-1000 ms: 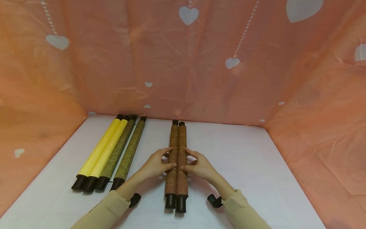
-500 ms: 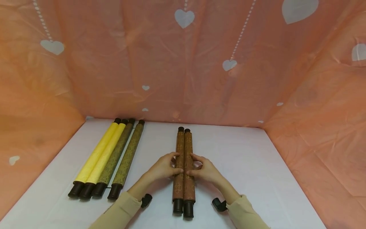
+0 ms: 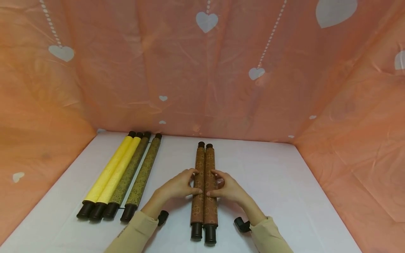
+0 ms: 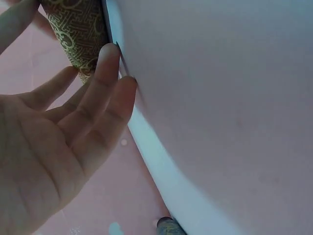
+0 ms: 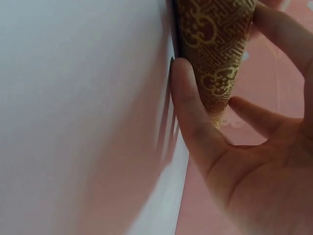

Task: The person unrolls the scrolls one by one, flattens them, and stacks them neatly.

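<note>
Pink heart-print backdrop, white table, two brown rolls in hand

So the backdrop (image 3: pixel 177 59) is pinky-orange plastic with pale hearts, creased, wrapping the back and both sides of a white table (image 3: pixel 269 175). The brown rolls lie side by side mid-table; can't tell if they actually touch. Left hand (image 3: pixel 181 184) grips the left brown roll (image 3: pixel 198 207), thumb on top, and the right hand (image 3: pixel 228 186) grips the right brown roll (image 3: pixel 211 211) the same way. Over on the left: two yellow rolls (image 3: pixel 109 168) and two green rolls (image 3: pixel 143 175), all black-ended.

Hard to make out: some fingertips are hidden behind the rolls. Both sleeves (image 3: pixel 142 221) run off the bottom edge, and the marking on the left one is too small to read. Both wrist cams crop the brown rolls at the top. The left one also catches a cut-off roll end (image 4: pixel 168 227), no idea whose.
</note>
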The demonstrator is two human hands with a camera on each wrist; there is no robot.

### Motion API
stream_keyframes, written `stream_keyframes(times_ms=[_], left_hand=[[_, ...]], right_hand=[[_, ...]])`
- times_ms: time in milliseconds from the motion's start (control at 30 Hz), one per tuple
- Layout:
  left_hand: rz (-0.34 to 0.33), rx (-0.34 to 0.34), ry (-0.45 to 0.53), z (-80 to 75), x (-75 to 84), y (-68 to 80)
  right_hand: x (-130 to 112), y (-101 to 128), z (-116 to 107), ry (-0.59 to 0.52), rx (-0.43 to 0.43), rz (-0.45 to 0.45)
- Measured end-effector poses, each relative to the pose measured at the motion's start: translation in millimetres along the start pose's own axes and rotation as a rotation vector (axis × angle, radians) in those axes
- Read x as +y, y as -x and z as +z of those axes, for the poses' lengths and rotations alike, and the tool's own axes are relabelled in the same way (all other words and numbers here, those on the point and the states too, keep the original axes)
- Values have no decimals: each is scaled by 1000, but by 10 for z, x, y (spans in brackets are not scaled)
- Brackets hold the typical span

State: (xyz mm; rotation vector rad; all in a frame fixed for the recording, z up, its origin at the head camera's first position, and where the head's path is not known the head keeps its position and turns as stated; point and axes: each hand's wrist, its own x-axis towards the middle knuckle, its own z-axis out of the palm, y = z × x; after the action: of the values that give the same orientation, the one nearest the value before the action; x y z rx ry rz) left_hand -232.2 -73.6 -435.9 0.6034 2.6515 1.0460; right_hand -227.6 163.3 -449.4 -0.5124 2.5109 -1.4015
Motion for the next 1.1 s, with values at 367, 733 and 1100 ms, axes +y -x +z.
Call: stream_keyframes(times_ms=[367, 733, 1100], left_hand=[[28, -67, 28, -73, -76, 7], [54, -118, 19, -77, -117, 33], [22, -30, -5, -99, -151, 18]], right_hand=[[53, 5, -66, -9, -27, -65], [103, 30, -176, 135, -152, -240], [124, 29, -223, 147, -26, -156]])
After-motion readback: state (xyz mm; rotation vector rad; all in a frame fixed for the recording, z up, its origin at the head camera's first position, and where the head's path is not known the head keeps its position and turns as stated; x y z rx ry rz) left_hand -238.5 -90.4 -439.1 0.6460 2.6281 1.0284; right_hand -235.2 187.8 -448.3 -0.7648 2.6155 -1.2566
